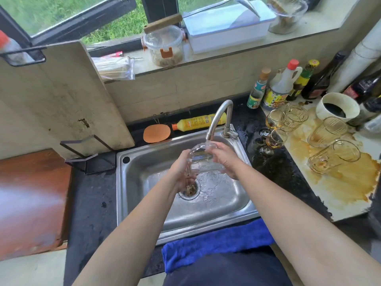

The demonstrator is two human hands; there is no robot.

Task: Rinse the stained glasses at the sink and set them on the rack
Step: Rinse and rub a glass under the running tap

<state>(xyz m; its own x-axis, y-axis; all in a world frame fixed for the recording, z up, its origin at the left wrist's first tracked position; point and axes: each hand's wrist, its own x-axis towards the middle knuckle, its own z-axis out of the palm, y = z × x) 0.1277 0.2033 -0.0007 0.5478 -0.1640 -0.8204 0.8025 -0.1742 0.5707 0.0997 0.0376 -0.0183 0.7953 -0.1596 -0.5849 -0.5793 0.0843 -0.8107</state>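
While the clear glass [203,159] is held tilted right under the spout of the faucet [219,118], both hands are closed round it above the drain of the steel sink [144,155]. The left hand [181,172] wraps its lower end and the right hand [224,159] curls over the end nearest the spout.

The main risk is probably a slip. The glass is wet and smooth, and if either grip eases it would fall onto hard steel. Its upper end also sits very close to the metal spout, so a careless turn could chip it.

The rest of the load adds risk. Stained tumblers [327,131] and stemmed glasses [275,139] crowd the desk [340,193] to the right, some touching, amid a brown spill. Reaching in with a dripping hand could tip a stemmed one. Carrying a glass to the black wire rack [90,159] on the far left means crossing the whole sink.
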